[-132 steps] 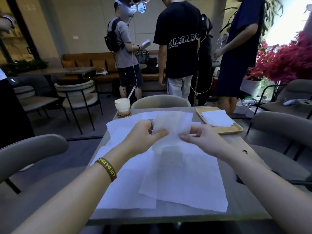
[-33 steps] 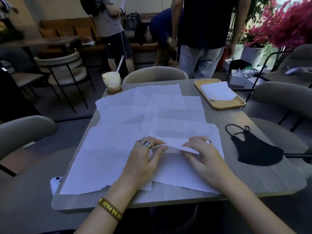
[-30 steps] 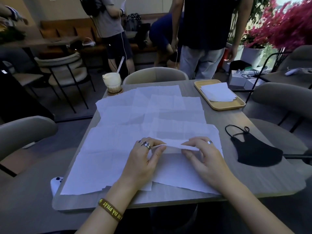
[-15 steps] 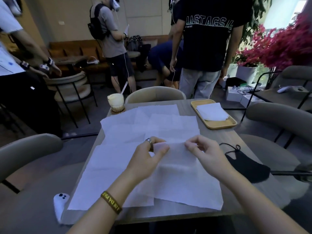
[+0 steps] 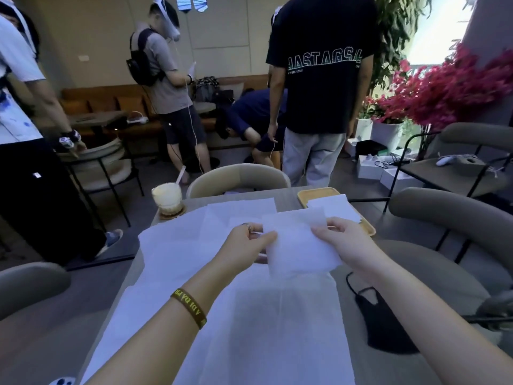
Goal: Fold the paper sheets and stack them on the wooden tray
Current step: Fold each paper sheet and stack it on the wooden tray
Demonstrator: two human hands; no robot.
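A café-like room is seen, with several people standing in the upper half of the frame, among them one in a black T-shirt (image 5: 322,65), and pink flowers (image 5: 455,90) at the upper right. A grey table (image 5: 287,197) fills the lower centre and is ringed by padded chairs (image 5: 238,176). Most of the tabletop is covered by loose white sheets (image 5: 249,315), laid flat and overlapping. At centre frame one smaller sheet (image 5: 297,245) is held up off the table, partly in front of the wooden tray (image 5: 319,191) at the table's upper right corner, where a few folded sheets (image 5: 338,208) are already stacked. The paper is judged to be very light, thin and limp, easily creased or torn and easily shifted by a draught; it is best taken at opposite edges or corners and kept taut while the fold is pressed. A black face mask (image 5: 385,323) is seen at the lower right, and an iced drink (image 5: 167,198) at the table's upper left corner. The held sheet's left edge is pinched by the left hand (image 5: 244,245) between thumb and fingers, and its right edge is pinched likewise by the right hand (image 5: 344,243).
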